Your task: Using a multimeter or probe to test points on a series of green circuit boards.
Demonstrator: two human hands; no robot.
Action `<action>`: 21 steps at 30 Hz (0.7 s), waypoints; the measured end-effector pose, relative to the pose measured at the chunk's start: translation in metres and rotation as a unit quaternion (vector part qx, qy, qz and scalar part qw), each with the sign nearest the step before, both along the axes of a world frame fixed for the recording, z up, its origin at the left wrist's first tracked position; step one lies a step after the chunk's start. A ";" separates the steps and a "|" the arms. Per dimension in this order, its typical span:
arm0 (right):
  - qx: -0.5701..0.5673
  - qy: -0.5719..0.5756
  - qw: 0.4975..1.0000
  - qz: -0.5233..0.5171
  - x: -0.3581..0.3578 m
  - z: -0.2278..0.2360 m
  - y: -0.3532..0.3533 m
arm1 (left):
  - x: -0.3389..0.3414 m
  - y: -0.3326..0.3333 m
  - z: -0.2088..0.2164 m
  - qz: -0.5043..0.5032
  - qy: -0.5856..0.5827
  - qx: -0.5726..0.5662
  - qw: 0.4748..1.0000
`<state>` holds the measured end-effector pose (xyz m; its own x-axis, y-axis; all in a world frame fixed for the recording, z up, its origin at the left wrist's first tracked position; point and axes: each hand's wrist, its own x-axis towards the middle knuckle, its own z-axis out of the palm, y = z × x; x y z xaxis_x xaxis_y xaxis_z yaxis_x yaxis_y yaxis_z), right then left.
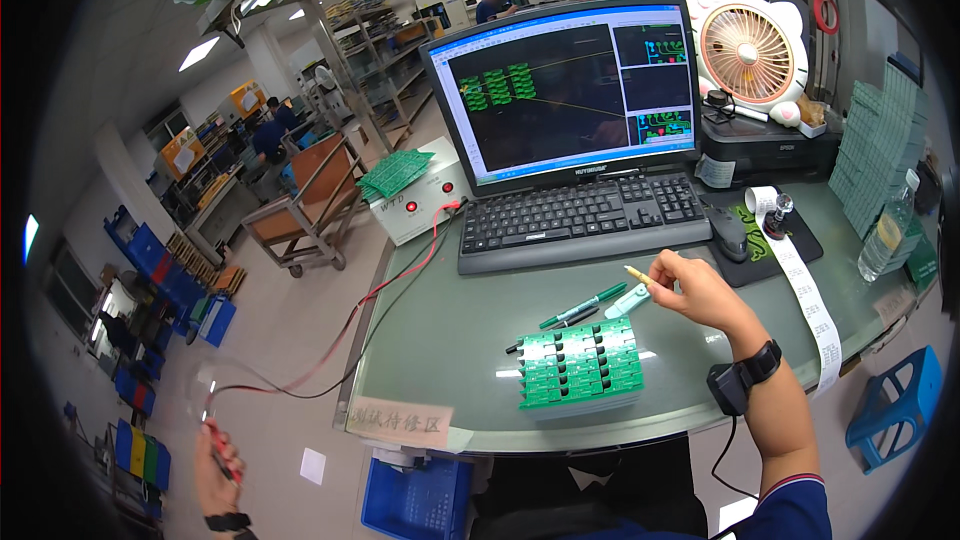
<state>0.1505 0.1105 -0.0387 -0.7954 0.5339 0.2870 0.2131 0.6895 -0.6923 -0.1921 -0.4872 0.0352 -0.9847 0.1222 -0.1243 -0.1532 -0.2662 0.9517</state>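
My left hand [222, 468] is off the table's left side, closed around the test probes [216, 445], whose red and black leads run up to a white test box [425, 202]. Held between the fingertips of my right hand [700, 290] is a slim yellowish pen-like stick [638, 276], tip pointing left. Just below and left of that hand lies a panel of green circuit boards [580, 362] with black components in rows. A pale green clip-like piece [626, 302], a green pen [583, 306] and a dark pen [575, 317] lie between board and keyboard.
A black keyboard [585, 215] and a lit monitor [570, 90] stand behind. The mouse [733, 235], a paper strip [808, 308] and a water bottle [888, 230] are at right. Green boards [394, 174] rest on the test box. A blue stool [893, 410] stands right of the table.
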 end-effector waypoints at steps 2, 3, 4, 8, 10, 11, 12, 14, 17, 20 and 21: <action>-0.022 0.001 1.000 0.004 -0.001 0.000 0.001 | 0.021 0.017 -0.014 -0.023 -0.024 0.037 0.999; -0.051 0.000 0.999 -0.001 -0.002 0.001 0.001 | 0.025 0.025 -0.015 -0.030 -0.059 0.090 0.994; -0.046 0.003 0.999 0.007 -0.002 0.001 0.001 | 0.027 0.031 -0.011 -0.027 -0.062 0.080 0.995; -0.096 0.055 0.994 -0.012 -0.002 -0.001 0.005 | 0.017 0.048 0.014 -0.057 0.048 0.075 0.994; -0.068 0.080 0.994 -0.020 -0.003 -0.003 0.012 | 0.002 0.057 0.023 -0.062 0.109 0.046 0.991; -0.019 0.057 0.997 -0.050 -0.002 -0.004 0.016 | -0.010 0.064 0.030 -0.040 0.113 0.086 0.989; 0.010 0.022 0.994 -0.103 -0.003 -0.006 0.021 | -0.022 0.072 0.037 -0.016 0.117 0.126 0.985; 0.015 -0.026 0.987 -0.160 -0.003 -0.010 0.031 | -0.036 0.097 0.033 -0.070 0.119 0.183 0.973; 0.003 -0.001 0.984 -0.177 -0.005 -0.016 0.047 | -0.036 0.159 0.003 -0.145 0.082 0.185 0.969; -0.134 0.045 0.976 -0.166 -0.010 -0.023 0.058 | -0.014 0.246 -0.059 -0.333 -0.001 0.061 0.941; -0.127 0.038 0.977 -0.169 -0.012 -0.027 0.060 | -0.002 0.270 -0.080 -0.311 -0.039 0.037 0.949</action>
